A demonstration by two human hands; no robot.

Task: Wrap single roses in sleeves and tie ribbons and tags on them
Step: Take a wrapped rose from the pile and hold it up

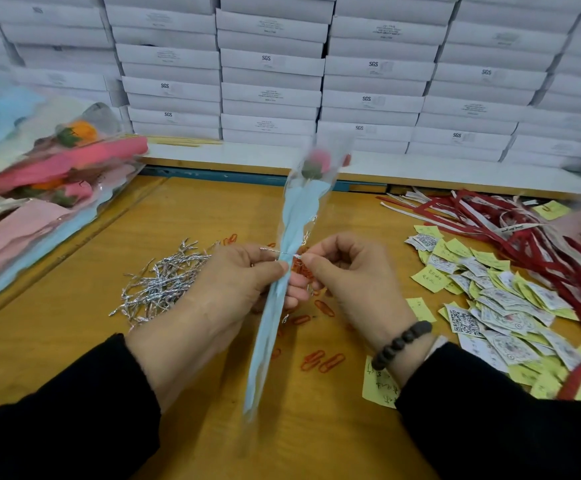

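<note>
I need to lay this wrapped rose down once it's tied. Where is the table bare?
Bare wood lies between the silver twist ties and the stacked sleeves on the left, and ahead of the hands toward the blue rail. The right side is crowded with tags and red ribbons; orange paper clips litter the middle.

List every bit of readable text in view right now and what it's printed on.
"SGS": printed on several of the stacked white boxes behind the table.
Other box labels: too small and blurred to read.
Yellow notes: handwritten, not legible.
Printed tags: QR codes and round designs, no readable words.
White ribbon strips: lettering too blurred to read.
</note>
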